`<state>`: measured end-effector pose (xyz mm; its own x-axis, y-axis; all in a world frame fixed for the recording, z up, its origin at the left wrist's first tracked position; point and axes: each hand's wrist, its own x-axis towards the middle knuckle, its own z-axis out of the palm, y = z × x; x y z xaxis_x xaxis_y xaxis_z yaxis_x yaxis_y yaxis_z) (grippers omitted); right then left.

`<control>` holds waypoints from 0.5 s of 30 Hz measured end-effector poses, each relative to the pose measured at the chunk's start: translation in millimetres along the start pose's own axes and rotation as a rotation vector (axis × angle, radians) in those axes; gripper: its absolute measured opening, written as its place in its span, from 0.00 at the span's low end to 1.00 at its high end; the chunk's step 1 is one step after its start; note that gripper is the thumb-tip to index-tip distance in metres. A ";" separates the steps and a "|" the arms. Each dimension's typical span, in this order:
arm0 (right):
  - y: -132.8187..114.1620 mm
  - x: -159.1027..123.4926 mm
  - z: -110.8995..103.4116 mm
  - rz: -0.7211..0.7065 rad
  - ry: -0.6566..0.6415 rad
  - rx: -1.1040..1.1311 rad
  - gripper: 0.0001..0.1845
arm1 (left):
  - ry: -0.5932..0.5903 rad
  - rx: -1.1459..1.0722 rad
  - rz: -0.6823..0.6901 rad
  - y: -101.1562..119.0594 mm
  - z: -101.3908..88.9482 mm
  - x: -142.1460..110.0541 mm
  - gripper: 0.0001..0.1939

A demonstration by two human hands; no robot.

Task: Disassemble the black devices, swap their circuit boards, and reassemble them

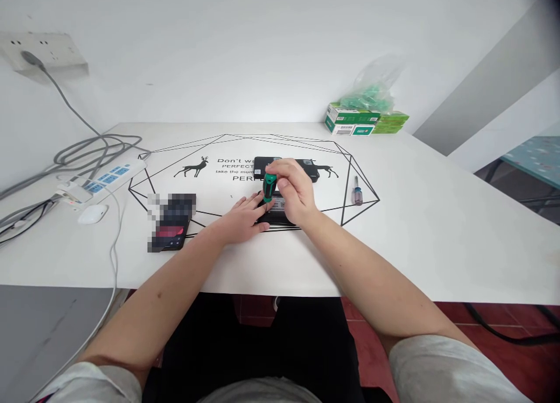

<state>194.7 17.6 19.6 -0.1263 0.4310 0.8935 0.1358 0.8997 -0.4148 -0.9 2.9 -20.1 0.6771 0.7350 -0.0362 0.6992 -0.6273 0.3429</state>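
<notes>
My right hand (294, 190) is closed around the top of a green and black screwdriver (270, 188), held upright with its tip down at a black device (280, 217). That device lies flat on the printed mat and has a pale label. My left hand (245, 217) rests flat on the device's left end, fingers stretched out beside the screwdriver. Just behind lies another black device (307, 168), partly covered by my right hand. A second screwdriver (357, 193) with a clear, purplish handle lies to the right.
A phone (172, 222) lies on the left. Beyond it are a white power strip (105, 178), a white earbud case (92, 214) and coiled grey cables (102, 140). Green and white boxes (352, 121) with a plastic bag (371, 91) on top stand at the back right, by the wall.
</notes>
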 end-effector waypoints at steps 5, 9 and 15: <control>-4.0 1.0 5.3 0.084 0.031 -0.117 0.14 | 0.037 -0.010 0.051 0.5 -1.6 -0.9 0.34; -4.2 -1.7 4.4 0.044 -0.004 -0.070 0.09 | 0.028 -0.025 0.030 -0.1 -1.8 -0.8 0.34; -1.0 -6.1 6.9 0.038 0.040 0.007 0.12 | 0.043 -0.032 0.029 -2.1 1.7 0.7 0.34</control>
<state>188.6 14.5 13.4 -0.0815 0.4623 0.8830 0.1324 0.8831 -0.4501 -1.6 4.3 -22.5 0.6857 0.7278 0.0146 0.6715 -0.6401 0.3733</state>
